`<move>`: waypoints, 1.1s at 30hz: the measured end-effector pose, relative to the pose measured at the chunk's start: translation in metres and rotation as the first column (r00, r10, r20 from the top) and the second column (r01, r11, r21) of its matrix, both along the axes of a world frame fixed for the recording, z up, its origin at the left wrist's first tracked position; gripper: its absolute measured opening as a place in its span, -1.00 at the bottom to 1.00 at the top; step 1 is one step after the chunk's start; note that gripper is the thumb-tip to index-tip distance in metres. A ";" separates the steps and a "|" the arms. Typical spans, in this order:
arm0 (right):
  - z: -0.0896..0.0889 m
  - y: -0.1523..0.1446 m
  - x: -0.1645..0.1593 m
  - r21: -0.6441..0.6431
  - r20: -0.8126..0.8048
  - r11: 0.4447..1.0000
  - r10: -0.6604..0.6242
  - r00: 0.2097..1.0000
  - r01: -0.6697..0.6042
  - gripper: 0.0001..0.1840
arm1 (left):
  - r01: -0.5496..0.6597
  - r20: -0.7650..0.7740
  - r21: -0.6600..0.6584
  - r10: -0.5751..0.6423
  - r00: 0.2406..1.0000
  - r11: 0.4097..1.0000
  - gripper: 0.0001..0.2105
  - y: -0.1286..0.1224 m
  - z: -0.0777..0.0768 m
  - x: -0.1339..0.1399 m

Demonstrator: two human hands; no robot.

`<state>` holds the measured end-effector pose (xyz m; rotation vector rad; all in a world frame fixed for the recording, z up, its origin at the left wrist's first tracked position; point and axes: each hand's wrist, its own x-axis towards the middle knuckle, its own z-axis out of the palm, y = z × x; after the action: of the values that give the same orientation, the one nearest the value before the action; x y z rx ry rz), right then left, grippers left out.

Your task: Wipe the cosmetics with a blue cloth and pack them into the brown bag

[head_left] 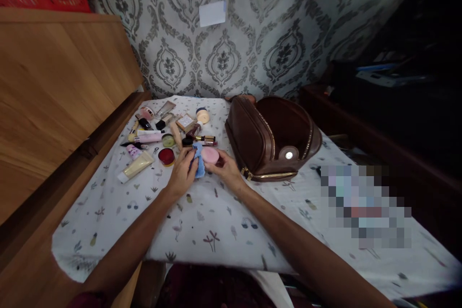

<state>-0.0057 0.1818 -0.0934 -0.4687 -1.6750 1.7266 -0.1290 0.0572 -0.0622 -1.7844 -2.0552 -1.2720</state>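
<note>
Pink disc [210,155] — grasped in right fingers [223,158], beside blue cloth [199,169] pinched in left fingers [186,157]. Handling seemingly midway, unfinished. Cosmetics [148,138] beyond left fingers — loose, outside bag. Bag [247,130], right of right fingers: open.

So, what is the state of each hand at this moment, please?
Left hand: closed, holding a blue cloth.
Right hand: closed, holding a round pink item by its edge.
</note>
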 end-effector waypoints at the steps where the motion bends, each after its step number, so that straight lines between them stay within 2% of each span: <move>1: 0.000 -0.001 0.000 -0.075 -0.023 0.997 0.029 0.999 -0.031 -0.24 | 0.007 0.001 0.001 -0.007 1.000 1.000 -0.76 0.000 0.000 0.001; 4: 0.002 -0.003 0.003 -0.224 -0.062 0.968 0.105 0.993 -0.117 -0.13 | 0.023 0.016 0.004 -0.023 1.000 1.000 -0.74 -0.001 0.002 0.001; 10: 0.009 -0.004 0.008 -0.284 -0.054 0.940 0.179 0.982 -0.187 -0.36 | -0.004 0.018 0.020 0.004 1.000 1.000 -0.71 -0.003 0.003 -0.002; 14: 0.014 -0.009 0.009 -0.390 -0.114 0.900 0.161 0.980 -0.193 -0.44 | 0.006 -0.123 0.057 0.001 0.992 0.998 -0.69 -0.005 0.001 0.000; 17: 0.018 -0.010 0.009 -0.444 -0.125 0.876 0.148 0.981 -0.188 -0.48 | 0.058 -0.259 0.058 -0.041 0.965 0.997 -0.69 -0.006 0.001 0.004; 20: 0.020 -0.009 0.011 -0.450 -0.107 0.874 0.153 0.983 -0.185 -0.50 | 0.084 -0.288 0.050 -0.066 0.955 0.995 -0.69 -0.007 0.004 0.008; 23: 0.020 -0.008 0.013 -0.441 -0.099 0.874 0.175 0.980 -0.201 -0.50 | 0.054 -0.149 0.071 -0.043 0.988 0.996 -0.68 -0.008 0.010 0.007; 25: 0.020 -0.008 0.013 -0.439 -0.100 0.873 0.190 0.977 -0.214 -0.51 | 0.038 0.068 0.077 -0.044 0.997 0.996 -0.66 -0.007 0.015 0.006; 27: 0.021 -0.008 0.014 -0.438 -0.108 0.868 0.206 0.973 -0.232 -0.49 | 0.055 0.346 0.072 -0.077 0.935 0.996 -0.61 -0.006 0.020 0.004; 29: 0.020 -0.007 0.014 -0.420 -0.131 0.872 0.217 0.967 -0.253 -0.46 | 0.089 0.544 0.067 -0.111 0.832 0.994 -0.52 -0.005 0.022 0.003; 33: 0.017 -0.004 0.014 -0.316 -0.153 0.918 0.202 0.967 -0.242 -0.41 | 0.145 0.711 0.063 -0.146 0.688 0.987 -0.43 -0.001 0.017 0.007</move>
<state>0.0079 0.1775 -0.0768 -0.3273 -1.4001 2.1774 -0.1220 0.0563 -0.0452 -1.6158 -2.2535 -2.3182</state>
